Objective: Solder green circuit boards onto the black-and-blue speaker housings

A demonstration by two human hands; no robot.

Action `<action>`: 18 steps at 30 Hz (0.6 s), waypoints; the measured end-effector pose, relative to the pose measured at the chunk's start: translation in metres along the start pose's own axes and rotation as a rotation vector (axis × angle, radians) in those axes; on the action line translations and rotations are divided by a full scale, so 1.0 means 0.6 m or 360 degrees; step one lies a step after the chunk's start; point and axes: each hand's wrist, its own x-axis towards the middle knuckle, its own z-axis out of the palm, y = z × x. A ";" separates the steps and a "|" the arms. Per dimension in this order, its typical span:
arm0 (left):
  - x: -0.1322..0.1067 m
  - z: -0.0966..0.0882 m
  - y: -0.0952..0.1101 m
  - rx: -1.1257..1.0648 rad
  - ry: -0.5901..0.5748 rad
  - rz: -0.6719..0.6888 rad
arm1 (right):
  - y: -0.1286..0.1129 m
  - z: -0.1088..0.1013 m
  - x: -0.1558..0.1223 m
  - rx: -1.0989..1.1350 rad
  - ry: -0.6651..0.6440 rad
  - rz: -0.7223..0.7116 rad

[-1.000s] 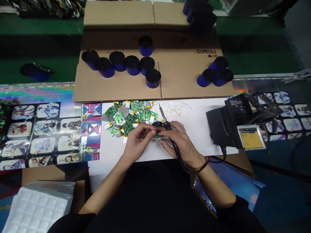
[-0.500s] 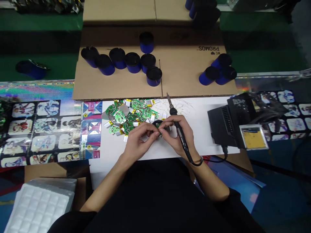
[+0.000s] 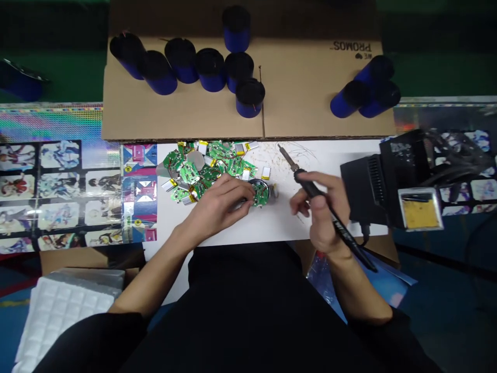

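Black soldering iron held clear of the work

My right hand grips it above a white sheet. My left hand touches a round black-rimmed circuit board beside a heap of green circuit boards; I cannot tell if it grasps.

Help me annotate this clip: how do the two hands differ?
The left hand rests its fingertips at a round circuit board, while the right hand is raised beside it. The left holds no tool; the right grips a black soldering iron. Both are over the white sheet.
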 end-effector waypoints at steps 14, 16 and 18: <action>0.012 -0.016 -0.022 -0.0048 -0.0175 0.0057 | -0.009 -0.059 -0.021 -0.0375 0.0096 -0.0055; 0.014 -0.017 -0.023 -0.0092 -0.0197 0.0016 | -0.014 -0.058 -0.016 -0.0390 -0.0040 -0.0060; 0.016 -0.018 -0.024 -0.0125 -0.0219 -0.0033 | -0.019 -0.055 -0.010 -0.0428 -0.0134 -0.0079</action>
